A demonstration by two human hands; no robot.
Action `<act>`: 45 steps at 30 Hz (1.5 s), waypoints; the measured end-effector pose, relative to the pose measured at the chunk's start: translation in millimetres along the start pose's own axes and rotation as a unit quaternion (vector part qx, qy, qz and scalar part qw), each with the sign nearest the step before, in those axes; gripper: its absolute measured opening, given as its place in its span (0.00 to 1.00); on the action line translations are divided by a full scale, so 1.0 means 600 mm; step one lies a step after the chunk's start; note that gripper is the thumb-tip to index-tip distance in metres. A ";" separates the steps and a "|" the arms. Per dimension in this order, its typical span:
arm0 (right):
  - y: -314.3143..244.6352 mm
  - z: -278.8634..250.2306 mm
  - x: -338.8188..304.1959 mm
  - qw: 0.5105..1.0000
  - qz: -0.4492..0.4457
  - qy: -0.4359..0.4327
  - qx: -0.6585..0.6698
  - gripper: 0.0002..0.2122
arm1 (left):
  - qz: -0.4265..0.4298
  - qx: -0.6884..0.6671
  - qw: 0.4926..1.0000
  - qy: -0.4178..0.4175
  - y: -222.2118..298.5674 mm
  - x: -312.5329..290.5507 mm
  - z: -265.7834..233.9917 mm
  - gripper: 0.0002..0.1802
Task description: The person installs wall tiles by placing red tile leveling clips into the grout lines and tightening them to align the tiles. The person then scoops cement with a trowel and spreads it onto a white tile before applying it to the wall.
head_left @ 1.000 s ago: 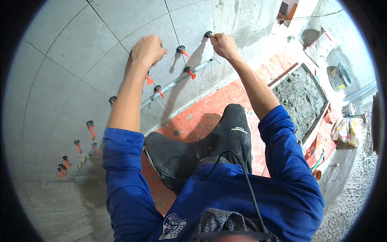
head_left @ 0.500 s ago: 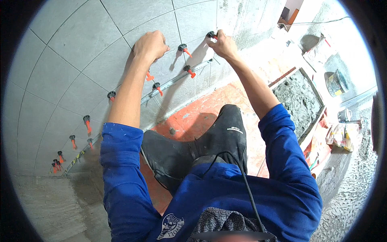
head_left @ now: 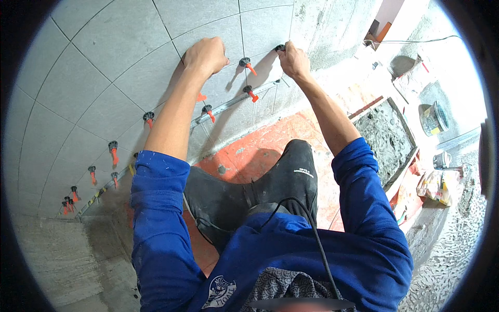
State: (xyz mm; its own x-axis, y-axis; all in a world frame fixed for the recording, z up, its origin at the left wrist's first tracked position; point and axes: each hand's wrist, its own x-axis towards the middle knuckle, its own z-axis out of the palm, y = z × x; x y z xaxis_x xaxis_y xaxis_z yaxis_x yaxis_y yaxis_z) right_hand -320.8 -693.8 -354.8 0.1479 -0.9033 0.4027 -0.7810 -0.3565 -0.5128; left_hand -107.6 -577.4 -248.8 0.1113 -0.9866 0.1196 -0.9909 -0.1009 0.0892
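Observation:
My right hand [head_left: 294, 61] is closed around a tile leveling clip at the right edge of the grey wall tiles [head_left: 117, 36]. Only the clip's black cap [head_left: 279, 48] shows past my fingers. My left hand [head_left: 206, 55] is curled into a fist against the tiles, and its fingertips are hidden. Between the two hands sits another leveling clip [head_left: 246, 64] with a black cap and red handle. Lower down are a second clip [head_left: 250, 93] and a third clip [head_left: 209, 113]. My left forearm partly covers a red handle [head_left: 201, 97].
A metal straightedge [head_left: 236, 102] runs along the lower tile edge. Several more clips [head_left: 113, 151] follow the joints at left. To the right lie a tray of wet mortar [head_left: 383, 136], a bucket [head_left: 435, 118] and a bag [head_left: 439, 185]. Orange sheeting [head_left: 249, 154] covers the floor.
The view has shifted, so the wall and clips appear farther right. My right hand still grips its clip, whose red handle is now covered. My left fist stays against the tiles.

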 end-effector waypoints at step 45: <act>0.040 0.117 -0.115 0.831 0.080 0.100 0.541 0.16 | -0.048 -0.112 0.991 0.050 0.003 0.015 0.028 0.23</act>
State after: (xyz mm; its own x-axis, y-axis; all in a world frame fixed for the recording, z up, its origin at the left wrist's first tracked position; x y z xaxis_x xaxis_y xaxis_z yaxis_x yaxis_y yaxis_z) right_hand -307.3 -656.8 -448.2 -0.0940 -0.9403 0.3271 0.2372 -0.3402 -0.9099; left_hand -109.6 -588.7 -263.9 0.2219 -0.9551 0.1965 -0.9352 -0.1515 0.3200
